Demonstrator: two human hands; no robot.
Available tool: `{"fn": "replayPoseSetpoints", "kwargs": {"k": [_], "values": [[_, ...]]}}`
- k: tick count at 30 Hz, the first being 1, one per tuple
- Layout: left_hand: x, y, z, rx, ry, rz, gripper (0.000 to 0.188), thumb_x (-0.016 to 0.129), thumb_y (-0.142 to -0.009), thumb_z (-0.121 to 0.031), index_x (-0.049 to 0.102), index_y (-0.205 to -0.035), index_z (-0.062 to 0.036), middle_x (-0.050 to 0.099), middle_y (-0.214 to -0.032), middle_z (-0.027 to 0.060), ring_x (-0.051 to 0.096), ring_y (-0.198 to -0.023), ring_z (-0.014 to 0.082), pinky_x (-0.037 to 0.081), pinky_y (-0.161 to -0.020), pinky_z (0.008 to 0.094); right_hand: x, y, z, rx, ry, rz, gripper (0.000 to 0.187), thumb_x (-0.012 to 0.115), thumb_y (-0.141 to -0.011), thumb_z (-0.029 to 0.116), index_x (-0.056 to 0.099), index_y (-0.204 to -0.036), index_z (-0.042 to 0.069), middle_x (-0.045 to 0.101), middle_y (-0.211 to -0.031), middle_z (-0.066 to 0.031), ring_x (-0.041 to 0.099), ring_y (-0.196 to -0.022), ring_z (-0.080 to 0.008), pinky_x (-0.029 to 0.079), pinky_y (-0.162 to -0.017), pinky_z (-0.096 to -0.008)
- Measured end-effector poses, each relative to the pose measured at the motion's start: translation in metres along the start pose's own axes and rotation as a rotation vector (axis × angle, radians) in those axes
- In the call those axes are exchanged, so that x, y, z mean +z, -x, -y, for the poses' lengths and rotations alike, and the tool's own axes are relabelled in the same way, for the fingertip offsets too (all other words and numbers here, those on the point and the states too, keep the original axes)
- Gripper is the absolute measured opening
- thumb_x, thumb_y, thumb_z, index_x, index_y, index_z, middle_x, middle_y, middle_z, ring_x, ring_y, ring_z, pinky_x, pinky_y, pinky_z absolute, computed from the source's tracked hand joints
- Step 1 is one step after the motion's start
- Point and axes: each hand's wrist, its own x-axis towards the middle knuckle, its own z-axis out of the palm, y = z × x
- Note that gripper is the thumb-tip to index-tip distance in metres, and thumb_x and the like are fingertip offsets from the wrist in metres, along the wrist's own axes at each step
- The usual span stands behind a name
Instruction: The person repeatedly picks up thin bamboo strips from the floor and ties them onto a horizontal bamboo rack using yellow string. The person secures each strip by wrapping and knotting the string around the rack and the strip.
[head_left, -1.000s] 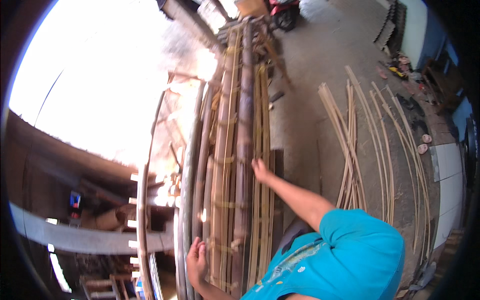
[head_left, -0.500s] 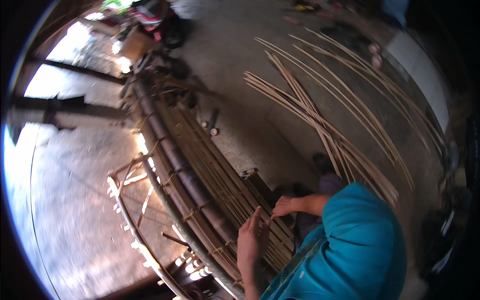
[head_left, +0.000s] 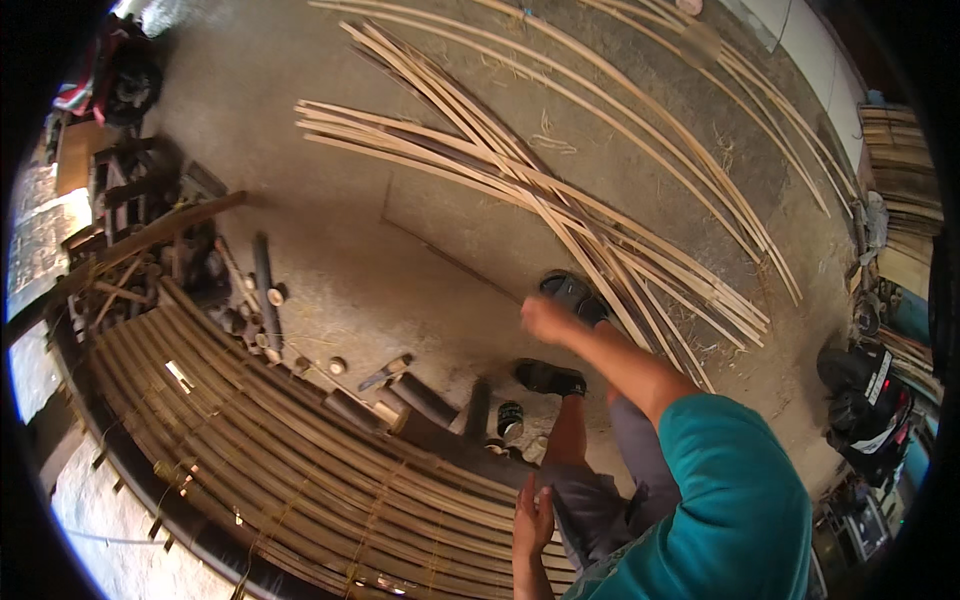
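Observation:
My left hand (head_left: 533,516) is upright beside my thigh, over the near edge of a bamboo slat bench (head_left: 300,470). Its fingers point up, loosely apart, with nothing visible in them. Farther out, my right hand (head_left: 548,318) hangs in the air above the floor, close to my shoe (head_left: 572,294). Slightly blurred, it looks closed; anything inside it is hidden. The bench has long brown slats tied across with thin yellowish cord (head_left: 375,510). Just beyond the right hand lies a crossed bundle of long split bamboo strips (head_left: 560,205) on the floor.
Short dark bamboo pieces (head_left: 425,398), a hand tool (head_left: 385,372) and a dark can (head_left: 510,420) stand or lie along the bench's far side. More long strips (head_left: 690,150) curve across the concrete floor. A motorcycle (head_left: 125,80) is at the far left, a black bag-like object (head_left: 868,400) at right.
The view has turned right, showing more floor and strips. My right hand has left the slats and reached outward over the floor. My left hand stays by the bench, now lower.

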Motion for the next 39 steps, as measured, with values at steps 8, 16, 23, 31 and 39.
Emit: {"fn": "replayPoseSetpoints", "kwargs": {"k": [8, 16, 23, 31, 39], "values": [[0.075, -0.103, 0.031, -0.264, -0.261, 0.082, 0.073, 0.045, -0.095, -0.063, 0.028, -0.154, -0.0242, 0.001, -0.155, 0.0355, 0.007, -0.14, 0.0588, 0.016, -0.111, 0.0643, -0.115, -0.175, -0.172, 0.418, 0.551, -0.322, 0.034, 0.061, -0.093, 0.027, 0.052, -0.118, 0.006, 0.058, -0.124, -0.0213, 0.058, -0.114, -0.0403, 0.048, -0.094, -0.0515], [0.047, -0.116, 0.052, -0.016, 0.05, -0.066, 0.064, 0.049, -0.095, -0.057, 0.043, -0.147, -0.0213, 0.018, -0.153, 0.0335, 0.018, -0.142, 0.0499, 0.02, -0.116, 0.052, -0.134, -0.135, -0.187, 0.147, 0.706, -0.276, 0.028, 0.056, -0.094, 0.02, 0.054, -0.116, 0.004, 0.062, -0.107, -0.0241, 0.059, -0.105, -0.0409, 0.048, -0.089, -0.05], [0.036, -0.035, 0.03, 0.104, -0.014, -0.24, 0.056, 0.052, -0.096, -0.053, 0.059, -0.133, -0.0104, 0.055, -0.133, 0.024, 0.048, -0.129, 0.0353, 0.036, -0.108, 0.0436, -0.159, 0.015, 0.06, -0.468, 0.144, -0.373, 0.022, 0.052, -0.096, 0.018, 0.062, -0.111, 0.006, 0.069, -0.103, -0.0194, 0.066, -0.09, -0.0401, 0.055, -0.076, -0.048], [0.022, 0.06, -0.038, 0.318, 0.939, -0.124, 0.049, 0.057, -0.099, -0.039, 0.058, -0.127, 0.0018, 0.068, -0.104, 0.0082, 0.063, -0.096, 0.014, 0.051, -0.083, 0.0315, -0.225, 0.199, 0.445, -0.951, -0.128, -0.408, 0.024, 0.046, -0.1, 0.009, 0.053, -0.12, -0.003, 0.065, -0.106, -0.0251, 0.065, -0.098, -0.0411, 0.053, -0.077, -0.0435], [-0.015, 0.167, -0.025, -0.179, 1.714, -0.372, 0.088, 0.065, -0.09, -0.046, 0.008, -0.154, -0.0248, 0.016, -0.159, 0.0151, 0.036, -0.134, 0.0469, 0.04, -0.096, 0.0714, -0.237, 0.404, 0.699, -0.889, -0.983, 0.548, 0.032, 0.039, -0.107, 0.028, 0.044, -0.133, 0.011, 0.036, -0.068, 0.0054, 0.029, -0.053, -0.0013, 0.026, -0.045, -0.0175]]}}
